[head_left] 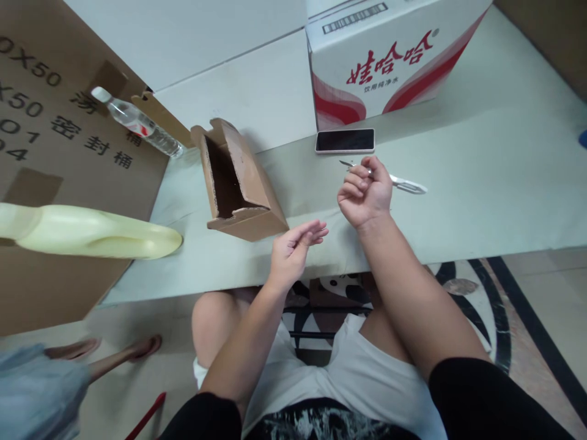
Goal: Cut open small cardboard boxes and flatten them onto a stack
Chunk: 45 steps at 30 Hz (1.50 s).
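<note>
My right hand (365,194) is closed around a thin metal scalpel-like knife (403,182), its blade pointing left toward the phone and its handle lying out to the right over the table (481,183). My left hand (293,249) hovers open near the table's front edge, fingers stretched toward the right, holding nothing. It is just right of a small open cardboard box (236,183) lying on its side.
A smartphone (345,140) lies face up before a white and red carton (389,55). A plastic water bottle (137,122) rests on a large brown cardboard sheet (59,140) at left, with a pale yellow object (92,231). Another person's foot (123,354) shows lower left.
</note>
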{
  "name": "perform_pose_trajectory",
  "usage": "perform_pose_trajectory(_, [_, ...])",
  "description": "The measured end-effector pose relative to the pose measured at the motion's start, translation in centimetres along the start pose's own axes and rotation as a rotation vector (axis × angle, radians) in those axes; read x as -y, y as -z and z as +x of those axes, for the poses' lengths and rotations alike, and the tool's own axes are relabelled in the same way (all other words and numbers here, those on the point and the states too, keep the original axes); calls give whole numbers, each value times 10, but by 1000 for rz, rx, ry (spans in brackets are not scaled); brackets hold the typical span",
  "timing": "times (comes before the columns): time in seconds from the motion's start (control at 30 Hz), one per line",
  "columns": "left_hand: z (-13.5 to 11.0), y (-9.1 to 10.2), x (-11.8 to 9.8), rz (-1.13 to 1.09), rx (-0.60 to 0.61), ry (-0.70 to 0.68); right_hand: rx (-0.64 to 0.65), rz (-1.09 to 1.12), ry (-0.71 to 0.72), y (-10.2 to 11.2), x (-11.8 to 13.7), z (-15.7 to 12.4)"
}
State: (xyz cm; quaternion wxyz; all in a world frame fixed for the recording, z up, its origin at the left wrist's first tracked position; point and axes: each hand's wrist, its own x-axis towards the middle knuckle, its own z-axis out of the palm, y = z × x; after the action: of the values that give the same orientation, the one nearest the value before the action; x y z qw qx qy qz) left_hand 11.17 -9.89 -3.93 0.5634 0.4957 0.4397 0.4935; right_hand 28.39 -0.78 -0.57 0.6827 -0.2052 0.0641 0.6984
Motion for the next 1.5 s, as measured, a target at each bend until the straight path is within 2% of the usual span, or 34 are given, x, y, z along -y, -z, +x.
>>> perform_pose_trajectory(0.13, [-6, 5, 2, -4, 168, -4, -12, -2, -2, 0, 1, -1])
perform_pose_trajectory(0.2, [-9, 5, 1, 6, 210, -10, -35, 13, 2, -1, 1, -2])
perform_pose_trajectory(0.4, [-12, 7, -6, 86, 171, -4, -56, -29, 22, -3, -1, -2])
perform_pose_trajectory(0.57, [-14, 14, -18, 255, 370, -220, -67, -30, 23, -3, -1, -2])
perform_pose_trajectory(0.63, [-15, 15, -24, 307, 413, -301, -80, -7, 16, -4, -1, -2])
perform_pose_trajectory(0.77, [-14, 15, -30, 355, 358, -471, -78, -12, 14, -4, -2, -2])
perform_pose_trajectory(0.87, [-12, 16, -31, 405, 325, -529, -56, -53, 26, -1, -4, 0])
perform_pose_trajectory(1.1, [-14, 22, -34, 424, 318, -445, -25, -135, 56, 6, -4, 6])
perform_pose_trajectory(1.27, [-12, 24, -39, 467, 309, -458, -34, -178, 65, 5, -4, 6])
perform_pose_trajectory(1.4, [-24, 29, -59, 520, 326, -536, -67, -165, 66, 3, -4, 4])
perform_pose_trajectory(1.43, [-28, 32, -67, 552, 302, -576, -77, -161, 67, 2, -4, 4])
perform_pose_trajectory(1.5, [-33, 42, -85, 616, 144, -651, -89, -169, 74, 2, -4, 3])
